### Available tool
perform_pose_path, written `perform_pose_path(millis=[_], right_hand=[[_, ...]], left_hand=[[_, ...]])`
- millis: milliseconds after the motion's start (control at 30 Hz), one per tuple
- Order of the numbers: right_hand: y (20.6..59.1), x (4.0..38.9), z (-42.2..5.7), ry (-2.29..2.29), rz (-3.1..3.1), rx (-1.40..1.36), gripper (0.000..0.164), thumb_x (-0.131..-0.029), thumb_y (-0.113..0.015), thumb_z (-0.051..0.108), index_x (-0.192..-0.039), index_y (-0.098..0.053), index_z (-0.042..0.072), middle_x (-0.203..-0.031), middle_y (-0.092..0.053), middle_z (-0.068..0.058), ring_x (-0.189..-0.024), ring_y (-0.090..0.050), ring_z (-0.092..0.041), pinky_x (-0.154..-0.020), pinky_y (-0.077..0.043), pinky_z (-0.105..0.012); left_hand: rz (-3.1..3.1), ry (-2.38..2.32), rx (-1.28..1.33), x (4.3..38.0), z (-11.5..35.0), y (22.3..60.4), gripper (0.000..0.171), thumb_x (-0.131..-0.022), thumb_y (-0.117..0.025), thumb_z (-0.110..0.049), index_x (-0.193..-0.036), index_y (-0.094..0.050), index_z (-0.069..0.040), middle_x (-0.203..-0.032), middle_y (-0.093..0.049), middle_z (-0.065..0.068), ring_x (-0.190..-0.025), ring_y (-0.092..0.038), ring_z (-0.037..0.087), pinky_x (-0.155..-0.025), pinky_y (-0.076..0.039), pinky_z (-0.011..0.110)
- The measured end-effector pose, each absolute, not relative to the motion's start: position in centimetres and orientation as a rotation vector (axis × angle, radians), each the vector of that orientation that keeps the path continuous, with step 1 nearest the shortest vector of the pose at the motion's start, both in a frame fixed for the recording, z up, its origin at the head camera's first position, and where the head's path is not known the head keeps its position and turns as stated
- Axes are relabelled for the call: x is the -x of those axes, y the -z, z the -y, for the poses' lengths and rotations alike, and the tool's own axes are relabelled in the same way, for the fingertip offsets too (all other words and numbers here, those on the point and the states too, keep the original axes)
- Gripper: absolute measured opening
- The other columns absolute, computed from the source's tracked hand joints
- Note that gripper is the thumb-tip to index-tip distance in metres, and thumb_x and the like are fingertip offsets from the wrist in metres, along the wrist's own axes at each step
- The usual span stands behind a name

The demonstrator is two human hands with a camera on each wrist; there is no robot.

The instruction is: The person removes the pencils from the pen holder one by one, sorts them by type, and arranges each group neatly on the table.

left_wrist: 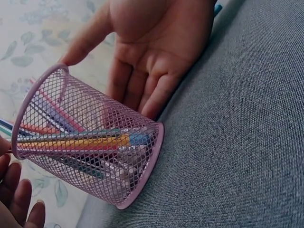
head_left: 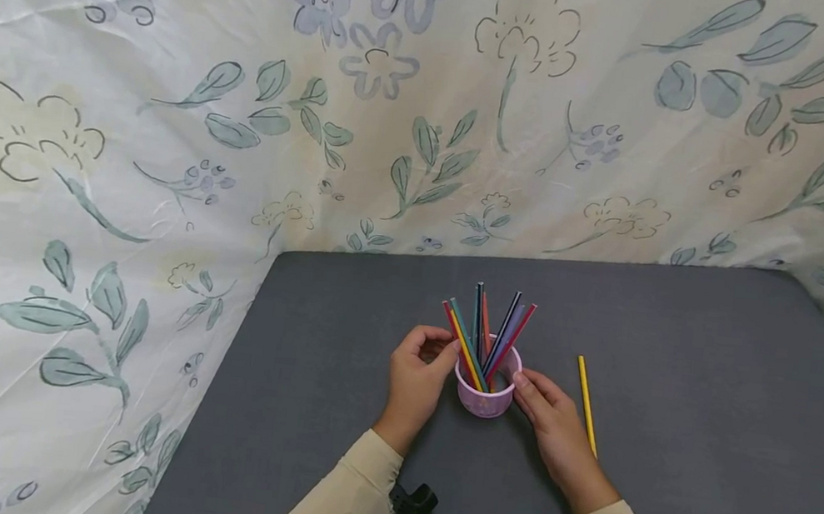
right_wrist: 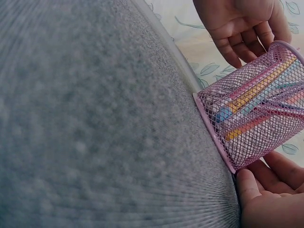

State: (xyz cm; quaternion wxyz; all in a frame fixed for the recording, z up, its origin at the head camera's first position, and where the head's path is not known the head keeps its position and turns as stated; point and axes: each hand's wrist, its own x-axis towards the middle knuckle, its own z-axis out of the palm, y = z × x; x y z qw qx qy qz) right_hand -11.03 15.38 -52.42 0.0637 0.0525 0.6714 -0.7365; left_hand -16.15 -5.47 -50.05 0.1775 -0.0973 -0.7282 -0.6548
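A pink mesh pencil cup (head_left: pixel 484 404) stands on the dark grey table between both hands, filled with several colored pencils (head_left: pixel 507 338). My left hand (head_left: pixel 417 383) is at its left side, thumb and forefinger at the rim beside the yellow and red pencils. On the other side, my right hand (head_left: pixel 561 432) holds the cup with the thumb on the rim. In the left wrist view, the right hand's fingers (left_wrist: pixel 137 92) extend behind the mesh. The pencils' lower ends show through the cup wall (right_wrist: pixel 280 137) in the right wrist view.
One yellow pencil (head_left: pixel 586 397) lies on the table (head_left: pixel 730 391) just right of my right hand. A floral cloth (head_left: pixel 392 163) hangs behind the table and along its left side. Black wrist devices (head_left: pixel 414 502) sit under both sleeves.
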Motion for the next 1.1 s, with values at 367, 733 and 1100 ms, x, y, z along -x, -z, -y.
perform_pose_path(millis=[367,733,1100], right_hand=[[52.5,11.1,-15.4,2.231,-2.029,-0.134,0.059,-0.116,-0.055,0.034,-0.156,-0.048,-0.010,-0.158,-0.049,-0.025,-0.148,-0.047,-0.036,-0.111,-0.042,-0.028],[52.6,11.1,-15.5,2.237,-2.037,-0.119,0.058,-0.116,-0.055,0.032,-0.155,-0.048,-0.010,-0.158,-0.049,-0.026,-0.148,-0.047,-0.037,-0.113,-0.040,-0.032],[52.6,11.1,-15.5,2.239,-2.048,-0.103,0.058,-0.117,-0.054,0.033,-0.154,-0.049,-0.011,-0.157,-0.050,-0.026,-0.147,-0.047,-0.036,-0.110,-0.042,-0.026]], left_hand=[[2.005,1.831,0.288,16.2,5.9,49.6,0.008,-0.099,-0.081,-0.009,-0.105,-0.077,-0.005,-0.099,-0.075,0.004,-0.090,-0.068,0.024,-0.082,-0.056,0.033],[1.922,1.933,0.320,16.2,6.5,48.1,0.011,-0.099,-0.078,-0.003,-0.106,-0.073,0.004,-0.099,-0.073,0.012,-0.086,-0.071,0.026,-0.076,-0.059,0.029],[1.844,2.024,0.409,16.3,7.0,47.2,0.016,-0.102,-0.074,0.001,-0.115,-0.067,0.005,-0.104,-0.068,0.018,-0.083,-0.072,0.034,-0.076,-0.064,0.043]])
